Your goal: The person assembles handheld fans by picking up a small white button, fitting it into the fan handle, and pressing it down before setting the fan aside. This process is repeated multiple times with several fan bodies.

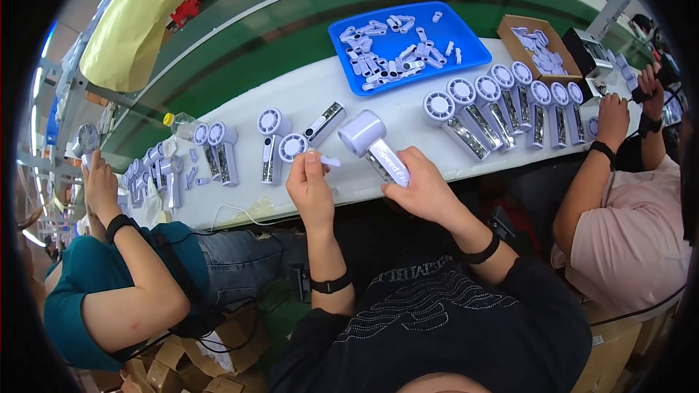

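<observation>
My right hand point(426, 188) grips a lavender handheld fan point(362, 133) by its handle. The fan tilts, its round head up and to the left. Pale lettering shows along the handle's side. Pinched between the thumb and fingers of my left hand point(312, 188) is a small lavender plastic piece point(330, 162), apart from the fan. Just beyond my left hand, a fan with a round grille point(293, 147) lies on the white table point(247, 102). Another fan point(269, 124) is beside it, its handle showing dark inner parts, near a loose handle section point(324, 122).
A blue tray point(466, 58) of small lavender pieces sits at the far side. Right of it stands a cardboard box point(502, 29) with similar parts. Several fans point(488, 89) line the table's right. Co-workers sit on both sides, one in a teal shirt point(80, 320), one in pink point(633, 233).
</observation>
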`<action>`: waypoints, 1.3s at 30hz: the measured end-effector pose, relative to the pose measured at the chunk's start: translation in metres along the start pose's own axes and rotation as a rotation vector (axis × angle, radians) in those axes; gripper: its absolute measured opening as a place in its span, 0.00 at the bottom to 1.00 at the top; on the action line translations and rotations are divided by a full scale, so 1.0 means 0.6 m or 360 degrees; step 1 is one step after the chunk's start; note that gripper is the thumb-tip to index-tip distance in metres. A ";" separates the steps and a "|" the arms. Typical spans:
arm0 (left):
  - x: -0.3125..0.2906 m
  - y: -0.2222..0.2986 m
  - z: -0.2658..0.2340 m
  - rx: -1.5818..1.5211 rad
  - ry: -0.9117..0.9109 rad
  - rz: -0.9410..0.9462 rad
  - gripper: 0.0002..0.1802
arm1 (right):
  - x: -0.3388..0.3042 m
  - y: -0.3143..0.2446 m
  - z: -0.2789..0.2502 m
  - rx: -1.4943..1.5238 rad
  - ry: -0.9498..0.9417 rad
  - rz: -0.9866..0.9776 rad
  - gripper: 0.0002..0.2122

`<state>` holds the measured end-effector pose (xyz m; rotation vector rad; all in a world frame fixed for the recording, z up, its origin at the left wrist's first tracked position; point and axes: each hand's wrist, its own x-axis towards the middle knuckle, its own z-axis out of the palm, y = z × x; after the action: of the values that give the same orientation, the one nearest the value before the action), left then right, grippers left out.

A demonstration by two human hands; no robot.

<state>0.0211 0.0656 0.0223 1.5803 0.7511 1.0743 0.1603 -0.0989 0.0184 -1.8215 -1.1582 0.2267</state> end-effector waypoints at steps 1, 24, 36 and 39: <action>0.002 0.001 0.003 -0.0017 0.0014 -0.0053 0.24 | 0.004 0.002 -0.010 0.0105 -0.0089 0.0126 0.27; -0.010 0.054 0.031 -0.0399 -0.0262 -0.0437 0.23 | 0.056 0.006 -0.050 -0.0272 0.0132 -0.0389 0.18; -0.012 0.067 0.071 -0.0025 -0.0560 -0.0240 0.21 | 0.037 -0.031 -0.062 0.0259 0.0115 -0.0362 0.12; -0.005 0.071 0.061 0.0136 -0.0618 -0.0168 0.17 | 0.043 -0.019 -0.065 0.0096 0.0136 -0.0327 0.13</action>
<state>0.0509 0.0368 0.0603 1.7339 0.6124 0.6376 0.1898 -0.1005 0.0562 -1.6308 -1.2546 0.0639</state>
